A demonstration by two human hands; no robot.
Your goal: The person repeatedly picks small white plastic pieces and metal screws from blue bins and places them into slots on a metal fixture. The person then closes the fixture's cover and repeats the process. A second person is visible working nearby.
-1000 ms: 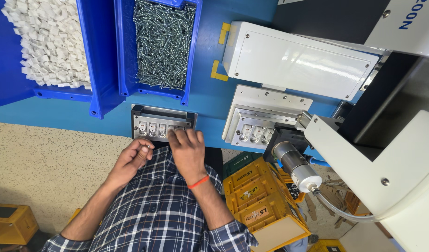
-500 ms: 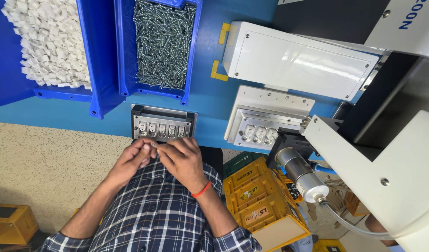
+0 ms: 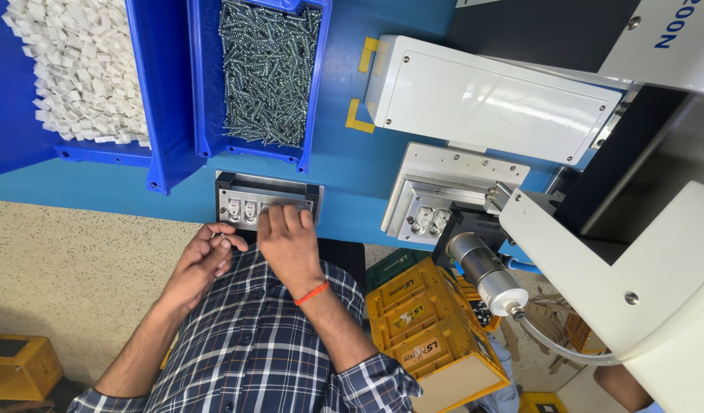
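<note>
Right hand (image 3: 289,243) lies flat, fingers pressed on the black-framed metal fixture tray (image 3: 249,200) at the blue desk's (image 3: 352,180) near edge; left hand (image 3: 203,261) curls, pinching something too small to tell.

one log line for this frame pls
right hand: fingers on fixture | left hand: beside it, pinching small part | screw bin: behind

Yellow plastic crates (image 3: 425,329), stacked under bench edge lower centre, rectangular, dark printed labels on rims. Yellow box (image 3: 15,365) on floor, lower left corner, partly cut off. Blue lettering (image 3: 677,29) on white machine housing, top right, cropped. Two yellow tape corner marks (image 3: 365,84) on blue bench, possibly position markers. No screens.
</note>
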